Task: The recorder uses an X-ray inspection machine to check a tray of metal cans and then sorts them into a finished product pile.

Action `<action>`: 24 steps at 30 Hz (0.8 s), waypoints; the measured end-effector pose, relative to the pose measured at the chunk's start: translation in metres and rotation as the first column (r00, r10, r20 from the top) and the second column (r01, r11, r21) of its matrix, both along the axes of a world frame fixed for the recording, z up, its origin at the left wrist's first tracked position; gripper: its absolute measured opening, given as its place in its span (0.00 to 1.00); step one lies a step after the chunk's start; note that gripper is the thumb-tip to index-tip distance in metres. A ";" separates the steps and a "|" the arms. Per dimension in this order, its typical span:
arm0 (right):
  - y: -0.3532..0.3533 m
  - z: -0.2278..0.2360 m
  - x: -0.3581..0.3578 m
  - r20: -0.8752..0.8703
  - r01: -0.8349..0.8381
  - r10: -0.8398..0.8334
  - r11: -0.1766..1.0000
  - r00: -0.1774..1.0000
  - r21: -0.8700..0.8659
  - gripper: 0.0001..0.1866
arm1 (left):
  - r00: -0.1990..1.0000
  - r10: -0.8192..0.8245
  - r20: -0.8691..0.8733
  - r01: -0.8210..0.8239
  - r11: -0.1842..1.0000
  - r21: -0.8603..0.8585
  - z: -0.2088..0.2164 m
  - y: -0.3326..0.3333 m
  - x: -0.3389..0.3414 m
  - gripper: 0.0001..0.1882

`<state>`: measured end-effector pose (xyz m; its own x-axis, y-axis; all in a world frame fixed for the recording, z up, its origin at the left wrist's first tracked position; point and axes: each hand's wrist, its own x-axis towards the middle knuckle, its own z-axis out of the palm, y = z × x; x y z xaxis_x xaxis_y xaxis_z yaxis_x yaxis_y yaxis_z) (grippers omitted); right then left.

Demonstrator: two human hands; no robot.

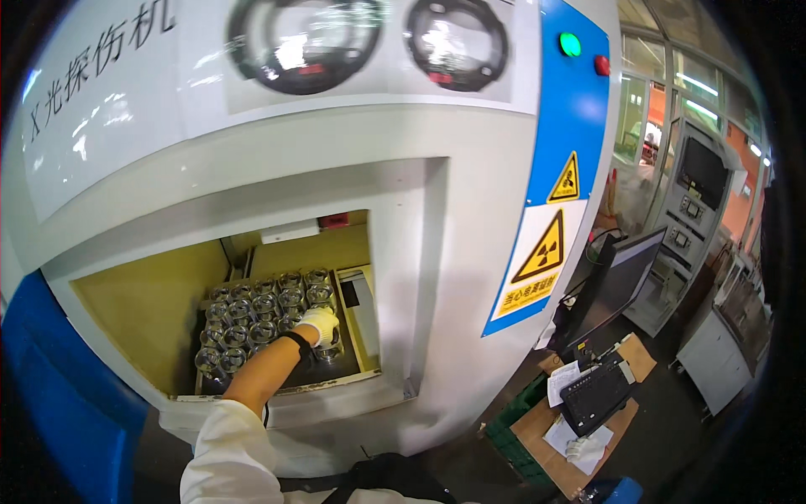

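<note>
A dark tray point(336, 370) carries rows of shiny metal cylinders point(252, 311).

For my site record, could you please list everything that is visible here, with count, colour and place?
machine cabinet: one, white with blue side, fills the picture
chamber: one, yellow inside, open at lower left
metal parts: many, shiny silver, in rows on a dark tray in the chamber
warning signs: two, yellow triangles, on the blue side
lamps: one green, one red, upper right
monitor: one, black, right
keyboard: one, black, on a brown desk
right hand: one, white glove, on the parts; left hand not in view
</note>
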<state>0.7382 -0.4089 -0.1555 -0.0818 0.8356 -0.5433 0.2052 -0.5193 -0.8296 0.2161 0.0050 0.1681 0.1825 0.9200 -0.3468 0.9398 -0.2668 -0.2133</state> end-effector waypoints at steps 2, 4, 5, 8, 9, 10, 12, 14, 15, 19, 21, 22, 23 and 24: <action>-0.001 -0.040 0.013 0.270 -0.206 0.208 0.978 0.940 -0.036 0.21 | 1.000 0.026 0.007 -0.026 0.999 0.035 -0.005 0.004 -0.003 0.25; -0.013 -0.084 0.030 0.519 -0.432 0.423 0.895 0.743 -0.111 0.19 | 0.997 0.065 0.044 -0.068 0.996 0.052 -0.011 0.010 -0.004 0.23; -0.025 -0.106 0.041 0.600 -0.510 0.496 0.844 0.628 -0.163 0.19 | 0.998 0.053 0.031 -0.055 0.997 0.049 -0.010 0.011 0.003 0.23; -0.066 -0.164 0.071 0.703 -0.654 0.631 0.689 0.329 -0.313 0.17 | 0.996 -0.015 0.093 0.003 0.993 0.121 -0.012 0.009 -0.002 0.23; -0.080 -0.177 0.083 0.710 -0.665 0.651 0.658 0.267 -0.353 0.17 | 0.996 -0.029 0.083 0.019 0.993 0.117 -0.011 0.005 -0.006 0.23; -0.092 -0.191 0.095 0.710 -0.675 0.665 0.636 0.233 -0.374 0.17 | 0.986 -0.011 0.167 -0.009 0.993 0.119 -0.006 -0.001 -0.007 0.22; -0.117 -0.214 0.126 0.671 -0.713 0.712 0.580 0.207 -0.395 0.17 | 0.959 0.062 0.278 -0.072 0.997 0.028 0.006 -0.014 -0.002 0.24; -0.146 -0.220 0.133 0.643 -0.711 0.733 0.572 0.221 -0.408 0.18 | 0.924 0.067 0.377 -0.090 0.995 0.042 0.042 -0.052 0.026 0.32; -0.141 -0.214 0.131 0.681 -0.678 0.673 0.646 0.290 -0.350 0.19 | 0.910 -0.006 0.415 -0.067 0.984 0.162 0.037 -0.055 0.009 0.31; -0.167 -0.190 0.133 0.893 -0.398 0.056 0.906 0.447 0.142 0.24 | 0.457 -0.089 0.885 -0.380 0.880 0.285 0.026 -0.093 0.010 0.34; -0.156 -0.199 0.152 0.642 -0.631 0.635 0.719 0.429 -0.289 0.22 | -0.144 -0.197 0.970 -0.447 0.887 0.114 0.049 -0.163 0.103 0.30; -0.144 -0.202 0.160 0.412 -0.727 0.823 0.551 0.391 -0.410 0.21 | -0.268 -0.269 0.925 -0.458 0.880 0.124 0.053 -0.193 0.127 0.29; -0.132 -0.177 0.156 0.366 -0.762 0.797 0.586 0.480 -0.277 0.22 | -0.391 -0.336 0.857 -0.466 0.875 0.131 0.038 -0.222 0.137 0.29; -0.123 -0.127 0.153 0.409 -0.526 0.568 0.821 0.714 -0.223 0.23 | -0.645 -0.251 0.722 -0.271 0.958 0.091 -0.001 -0.237 0.113 0.30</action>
